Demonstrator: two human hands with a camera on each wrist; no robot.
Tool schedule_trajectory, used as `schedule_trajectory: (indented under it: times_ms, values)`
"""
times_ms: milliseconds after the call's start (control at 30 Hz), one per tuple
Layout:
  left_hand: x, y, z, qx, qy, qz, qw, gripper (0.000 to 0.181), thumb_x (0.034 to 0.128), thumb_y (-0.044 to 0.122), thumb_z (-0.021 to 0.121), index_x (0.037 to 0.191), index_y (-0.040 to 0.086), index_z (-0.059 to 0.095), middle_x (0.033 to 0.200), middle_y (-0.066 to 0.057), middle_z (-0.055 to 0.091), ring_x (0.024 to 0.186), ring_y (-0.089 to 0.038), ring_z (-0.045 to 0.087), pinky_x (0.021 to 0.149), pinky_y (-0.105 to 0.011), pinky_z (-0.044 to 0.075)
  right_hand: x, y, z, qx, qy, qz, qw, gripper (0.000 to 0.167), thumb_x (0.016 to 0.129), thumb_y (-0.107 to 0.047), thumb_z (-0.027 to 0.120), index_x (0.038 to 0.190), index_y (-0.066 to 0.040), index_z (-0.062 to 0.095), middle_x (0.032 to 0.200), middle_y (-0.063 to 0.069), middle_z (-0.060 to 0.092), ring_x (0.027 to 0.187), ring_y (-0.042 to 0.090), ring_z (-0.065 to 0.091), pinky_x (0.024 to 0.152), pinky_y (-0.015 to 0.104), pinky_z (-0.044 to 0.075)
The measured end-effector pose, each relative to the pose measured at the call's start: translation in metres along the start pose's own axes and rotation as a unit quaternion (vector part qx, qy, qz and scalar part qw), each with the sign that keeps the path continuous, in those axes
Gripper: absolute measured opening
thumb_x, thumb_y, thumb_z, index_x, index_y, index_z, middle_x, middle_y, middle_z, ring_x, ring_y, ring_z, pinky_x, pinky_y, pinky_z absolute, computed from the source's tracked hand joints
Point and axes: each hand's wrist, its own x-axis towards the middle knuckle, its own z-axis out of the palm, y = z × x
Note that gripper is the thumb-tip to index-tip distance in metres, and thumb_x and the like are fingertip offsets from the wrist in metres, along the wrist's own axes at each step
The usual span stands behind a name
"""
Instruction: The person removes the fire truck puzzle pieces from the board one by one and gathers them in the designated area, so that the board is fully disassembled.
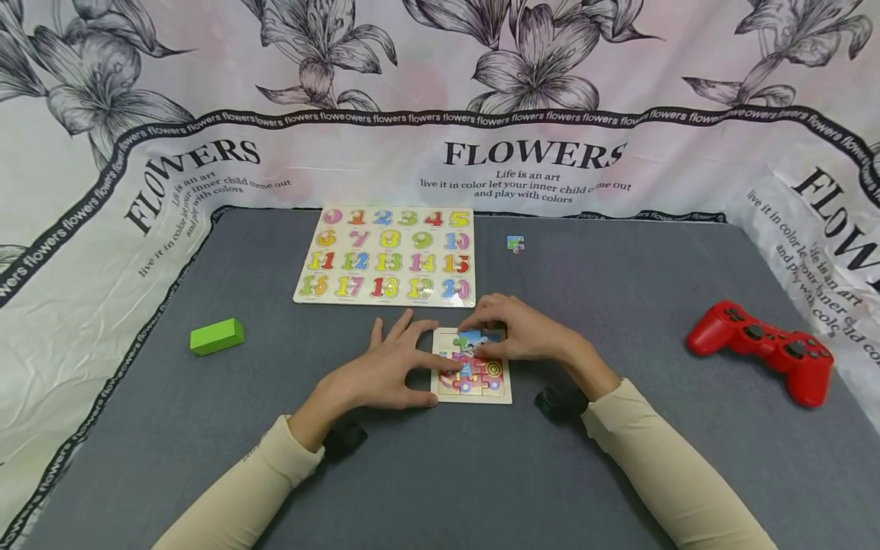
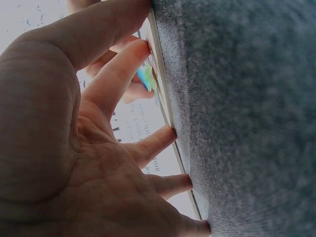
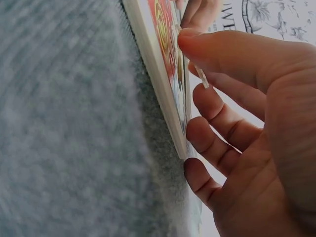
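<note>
A small jigsaw puzzle board (image 1: pixel 506 391) with a pale frame and a colourful picture lies on the grey table. My left hand (image 1: pixel 381 376) is at its left side with fingers spread; the index finger reaches over the picture and the thumb touches the lower left edge. From above, my right hand (image 1: pixel 532 330) pinches a blue and green puzzle piece (image 1: pixel 470 338) between thumb and index finger, over the upper part of the board. That puzzle piece (image 3: pixel 202 76) appears tilted and thin in the right wrist view. Fingers partly hide the picture.
Behind the hands lies a number puzzle board (image 1: pixel 371 284). One loose puzzle piece (image 1: pixel 515 243) is at the back, right of it. A green block (image 1: pixel 217 337) sits on the left, and a red game controller (image 1: pixel 763 347) on the right. A flowered cloth (image 1: pixel 371 168) rises behind the table.
</note>
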Motion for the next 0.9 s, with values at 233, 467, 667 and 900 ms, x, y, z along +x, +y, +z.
schedule_trajectory:
  times_ms: [233,467,667,900]
  values:
    - [0.0,-0.001,0.001,-0.003,0.002,-0.003,1.0,0.054,0.0887,0.041,0.078,0.14,0.043,0.061,0.165,-0.011,0.027,0.157,-0.049,0.0,0.111,-0.083,-0.003,-0.002,0.01,-0.003,0.036,0.034,-0.011,0.9987,0.037,0.088,-0.015,0.08,0.125,-0.013,0.074,0.101,0.001,0.064,0.088,0.019,0.053,0.077,0.033,0.048]
    - [0.001,-0.002,0.002,-0.007,0.0,-0.005,1.0,0.053,0.0888,0.04,0.078,0.14,0.043,0.061,0.166,-0.01,0.027,0.157,-0.049,-0.001,0.112,-0.083,-0.003,-0.008,0.017,-0.015,0.05,0.066,0.019,0.9963,0.039,0.089,-0.016,0.079,0.127,-0.011,0.072,0.103,0.004,0.063,0.088,0.023,0.053,0.078,0.036,0.046]
    - [0.002,-0.002,0.0,-0.01,-0.003,0.0,0.9999,0.054,0.0889,0.04,0.078,0.14,0.043,0.061,0.166,-0.01,0.027,0.157,-0.047,-0.002,0.112,-0.083,-0.004,-0.017,0.031,-0.03,0.042,0.104,0.054,0.9922,0.038,0.09,-0.015,0.078,0.128,-0.012,0.072,0.102,0.006,0.061,0.089,0.022,0.051,0.078,0.035,0.045]
    - [0.001,-0.002,0.0,-0.004,0.003,0.004,1.0,0.054,0.0883,0.04,0.079,0.14,0.044,0.061,0.165,-0.01,0.028,0.157,-0.047,0.001,0.112,-0.083,-0.003,-0.027,0.058,-0.055,0.022,0.142,0.093,0.9853,0.038,0.093,-0.016,0.074,0.13,-0.012,0.07,0.107,0.009,0.062,0.091,0.02,0.051,0.076,0.029,0.044]
